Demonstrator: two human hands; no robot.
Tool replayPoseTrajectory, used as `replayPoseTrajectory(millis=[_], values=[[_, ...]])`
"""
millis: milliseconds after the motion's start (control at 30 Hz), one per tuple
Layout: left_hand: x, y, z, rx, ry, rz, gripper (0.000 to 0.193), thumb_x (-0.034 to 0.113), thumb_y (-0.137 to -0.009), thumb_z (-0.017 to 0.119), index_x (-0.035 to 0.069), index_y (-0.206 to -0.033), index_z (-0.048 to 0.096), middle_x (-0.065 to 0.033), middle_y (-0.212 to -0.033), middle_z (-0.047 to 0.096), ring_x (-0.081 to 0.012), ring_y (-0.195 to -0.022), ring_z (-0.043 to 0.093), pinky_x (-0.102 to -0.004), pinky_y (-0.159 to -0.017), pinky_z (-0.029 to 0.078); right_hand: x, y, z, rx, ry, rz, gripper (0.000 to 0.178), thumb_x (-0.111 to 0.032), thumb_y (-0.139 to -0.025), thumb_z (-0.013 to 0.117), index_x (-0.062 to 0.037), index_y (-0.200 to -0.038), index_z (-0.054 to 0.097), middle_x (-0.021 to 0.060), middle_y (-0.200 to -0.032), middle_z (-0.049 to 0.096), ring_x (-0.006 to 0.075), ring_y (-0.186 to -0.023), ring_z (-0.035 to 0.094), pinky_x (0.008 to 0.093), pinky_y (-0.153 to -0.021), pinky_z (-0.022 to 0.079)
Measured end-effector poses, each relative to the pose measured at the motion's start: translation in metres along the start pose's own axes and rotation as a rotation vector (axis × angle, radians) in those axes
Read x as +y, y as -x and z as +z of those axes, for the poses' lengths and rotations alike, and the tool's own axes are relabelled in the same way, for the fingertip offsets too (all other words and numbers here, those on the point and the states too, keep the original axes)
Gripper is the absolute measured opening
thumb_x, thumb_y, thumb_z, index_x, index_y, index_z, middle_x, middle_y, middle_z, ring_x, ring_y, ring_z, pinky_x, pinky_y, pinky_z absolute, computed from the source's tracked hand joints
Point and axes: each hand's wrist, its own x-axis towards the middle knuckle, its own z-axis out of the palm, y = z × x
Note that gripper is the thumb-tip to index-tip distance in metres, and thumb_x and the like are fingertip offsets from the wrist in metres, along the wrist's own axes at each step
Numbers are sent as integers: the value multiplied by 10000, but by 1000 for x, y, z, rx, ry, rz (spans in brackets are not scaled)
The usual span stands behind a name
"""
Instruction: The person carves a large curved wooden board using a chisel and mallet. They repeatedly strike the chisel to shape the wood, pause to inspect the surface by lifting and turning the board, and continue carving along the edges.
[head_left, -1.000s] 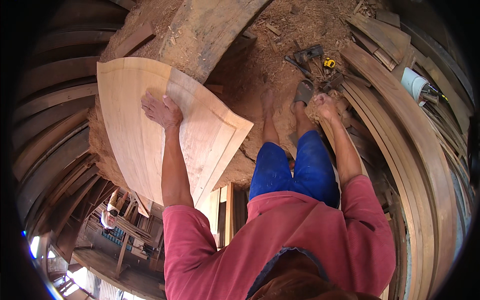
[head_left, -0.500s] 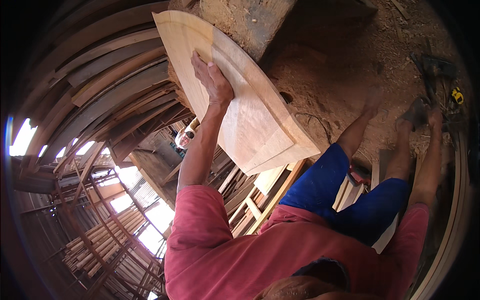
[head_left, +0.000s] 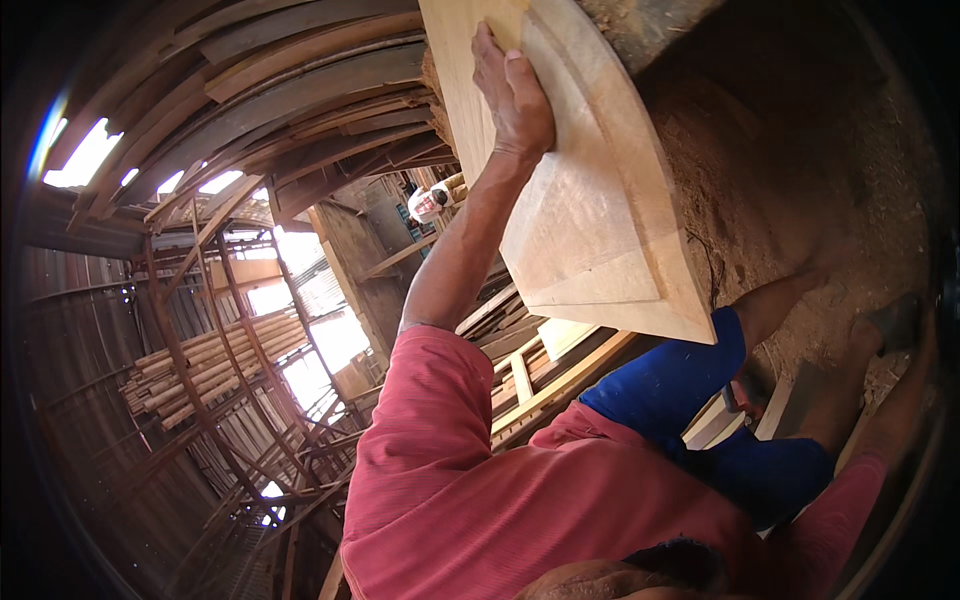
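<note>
My left hand (head_left: 516, 102) lies on the face of a pale wooden panel (head_left: 585, 225) with a curved edge and a raised border along it. Its fingers are stretched out and the thumb stands a little apart. The panel is tilted, its lower corner close to my knee in blue shorts (head_left: 660, 375). My right arm (head_left: 893, 425) reaches down at the far right, beside my foot (head_left: 890, 325). At the dark rim of the picture the right hand's fingers cannot be made out, nor whether they hold anything.
A thick wooden block (head_left: 650, 25) stands behind the panel. Sawdust covers the brown ground (head_left: 780, 200). Stacked planks (head_left: 330, 75) fill the upper left, and cut timber pieces (head_left: 520, 375) lie beside me. Farther off is another person (head_left: 428, 204). A red-and-black object (head_left: 740, 398) lies between my legs.
My view has turned, so the panel and left arm appear farther right and higher. The left hand stays on the same part of the panel. The right arm has shifted toward the rim.
</note>
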Motion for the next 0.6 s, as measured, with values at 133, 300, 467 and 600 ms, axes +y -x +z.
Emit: replayPoseTrajectory(millis=[133,300,467,600], values=[[-3,7,19,341,-113,185,504,273,-1033,431,-77,-1385,515,-355,-1354,561,-491,-1272,526,-542,-1116,371,-3,-13,-28,-38,-83,-96,487,-425,-962,647,-38,-1257,649,172,-1176,689,308,-1026,703,426,-845,582],[9,6,-3,119,-126,86,630,261,-1038,395,-148,-1511,319,-386,-1530,349,-536,-1397,350,-561,-1196,242,-16,7,-71,-175,-326,-183,481,-442,-962,656,-34,-1217,656,141,-1142,689,283,-956,719,404,-788,602],[11,3,-3,130,-127,148,657,286,-1019,442,-138,-1508,329,-381,-1521,365,-533,-1404,351,-566,-1190,251,-58,76,-127,-522,-793,-73,479,-459,-962,664,-31,-1178,664,109,-1108,689,258,-886,735,381,-732,621],[1,-3,-2,79,-18,75,690,352,-997,406,-63,-1536,288,-299,-1529,350,-500,-1406,311,-567,-1195,198,-95,150,-178,-747,-1316,396,525,-403,-961,691,-56,-1327,546,108,-1065,699,214,-775,730,349,-665,631]])
